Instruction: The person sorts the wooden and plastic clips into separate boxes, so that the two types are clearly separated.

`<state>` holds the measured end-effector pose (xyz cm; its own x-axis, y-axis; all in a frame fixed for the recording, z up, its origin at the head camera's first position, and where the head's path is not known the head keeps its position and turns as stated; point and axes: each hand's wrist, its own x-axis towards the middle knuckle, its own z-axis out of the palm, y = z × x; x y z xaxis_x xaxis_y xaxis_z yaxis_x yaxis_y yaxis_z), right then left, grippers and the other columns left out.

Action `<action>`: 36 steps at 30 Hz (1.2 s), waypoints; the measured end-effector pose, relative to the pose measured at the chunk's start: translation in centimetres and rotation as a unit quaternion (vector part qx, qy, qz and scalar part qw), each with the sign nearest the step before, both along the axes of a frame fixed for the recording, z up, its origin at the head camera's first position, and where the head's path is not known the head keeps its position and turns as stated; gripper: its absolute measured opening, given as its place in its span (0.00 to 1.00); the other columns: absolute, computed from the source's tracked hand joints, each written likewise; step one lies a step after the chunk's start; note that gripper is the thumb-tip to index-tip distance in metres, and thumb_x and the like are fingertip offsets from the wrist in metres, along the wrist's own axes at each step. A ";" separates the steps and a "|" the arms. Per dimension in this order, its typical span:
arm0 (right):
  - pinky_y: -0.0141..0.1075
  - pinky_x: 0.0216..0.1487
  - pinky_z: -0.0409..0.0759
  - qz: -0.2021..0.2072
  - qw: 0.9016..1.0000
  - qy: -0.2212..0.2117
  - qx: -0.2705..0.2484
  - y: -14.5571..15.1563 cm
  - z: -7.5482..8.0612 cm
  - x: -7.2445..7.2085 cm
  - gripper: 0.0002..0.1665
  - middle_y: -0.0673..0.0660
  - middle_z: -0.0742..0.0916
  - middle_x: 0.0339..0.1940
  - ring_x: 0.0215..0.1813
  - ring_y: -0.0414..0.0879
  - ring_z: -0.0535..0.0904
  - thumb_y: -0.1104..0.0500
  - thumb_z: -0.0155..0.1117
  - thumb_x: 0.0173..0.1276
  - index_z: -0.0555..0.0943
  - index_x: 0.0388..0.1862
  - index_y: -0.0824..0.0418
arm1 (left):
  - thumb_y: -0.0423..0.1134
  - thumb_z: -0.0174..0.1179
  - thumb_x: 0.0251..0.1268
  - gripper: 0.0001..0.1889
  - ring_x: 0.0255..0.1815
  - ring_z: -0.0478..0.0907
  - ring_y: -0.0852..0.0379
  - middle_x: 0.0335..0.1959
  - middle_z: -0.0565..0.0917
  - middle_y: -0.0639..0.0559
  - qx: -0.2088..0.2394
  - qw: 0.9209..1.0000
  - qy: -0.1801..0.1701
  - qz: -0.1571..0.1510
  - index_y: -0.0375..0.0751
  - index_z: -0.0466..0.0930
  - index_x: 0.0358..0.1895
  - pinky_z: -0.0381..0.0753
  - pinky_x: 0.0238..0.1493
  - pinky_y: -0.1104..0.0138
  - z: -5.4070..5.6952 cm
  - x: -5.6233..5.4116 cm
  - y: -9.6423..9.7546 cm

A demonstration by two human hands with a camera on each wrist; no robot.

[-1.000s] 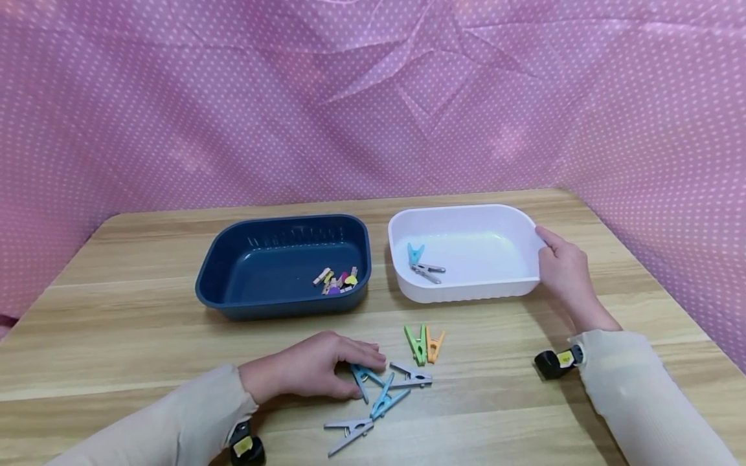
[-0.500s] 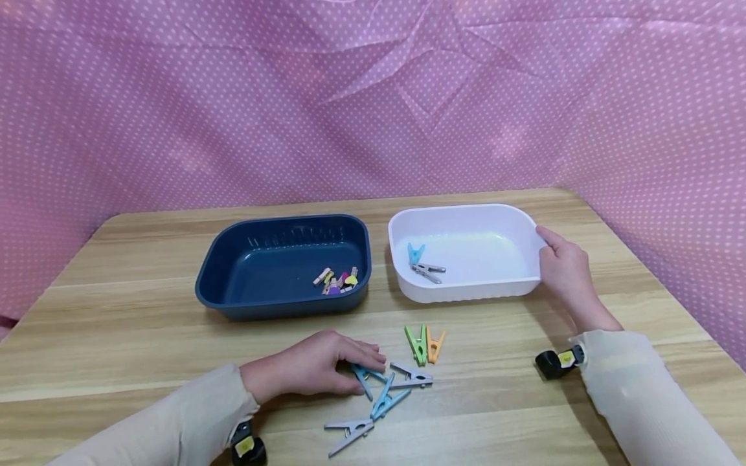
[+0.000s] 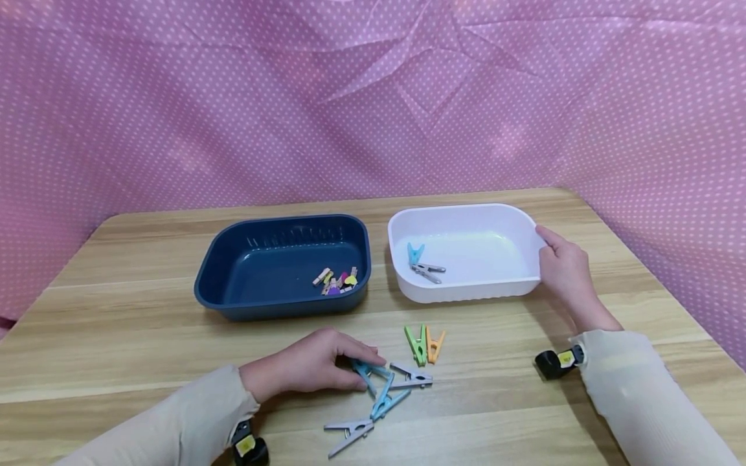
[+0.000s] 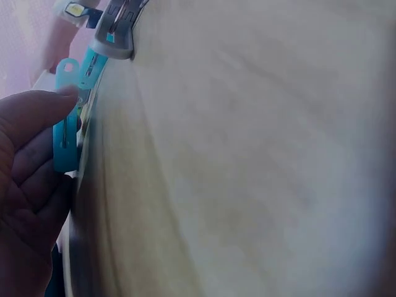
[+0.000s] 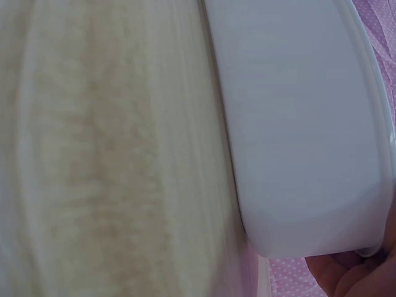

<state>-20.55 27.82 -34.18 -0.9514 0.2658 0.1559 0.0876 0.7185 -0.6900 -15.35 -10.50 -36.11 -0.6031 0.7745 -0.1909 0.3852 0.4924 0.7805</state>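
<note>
In the head view my left hand (image 3: 309,364) pinches a blue plastic clothespin (image 3: 367,373) low over the table. The left wrist view has the thumb on one side of this blue clothespin (image 4: 65,139) and fingers behind it. Close by lie another blue clothespin (image 3: 386,402), a grey clothespin (image 3: 410,377) and a second grey clothespin (image 3: 351,432). My right hand (image 3: 565,268) grips the right end of a white plastic basin (image 3: 472,292), thumb over the rim. Inside that basin are a blue clothespin (image 3: 415,253) and grey ones (image 3: 428,270).
A dark blue basin (image 3: 280,310) stands left of the white one, with several small wooden clips (image 3: 335,282) in its right corner. A green clothespin (image 3: 416,344) and an orange clothespin (image 3: 434,344) lie before the white basin. Pink dotted cloth (image 3: 373,97) hangs behind the table.
The blue clothespin at my left fingertips has shifted slightly to the right and turned, and the thumb has moved in against it. The right hand stays on the white basin.
</note>
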 end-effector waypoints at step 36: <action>0.56 0.64 0.63 0.006 1.000 0.000 -0.006 0.0 -0.1 0.0 0.29 0.70 0.67 0.66 0.66 0.66 0.62 0.63 0.30 0.70 0.62 0.68 0.68 | 0.42 0.64 0.57 0.18 0.46 0.77 0.70 0.47 0.83 0.61 0.007 0.999 0.017 0.032 0.48 0.81 0.53 0.76 0.52 0.71 0.6 -0.2 0.6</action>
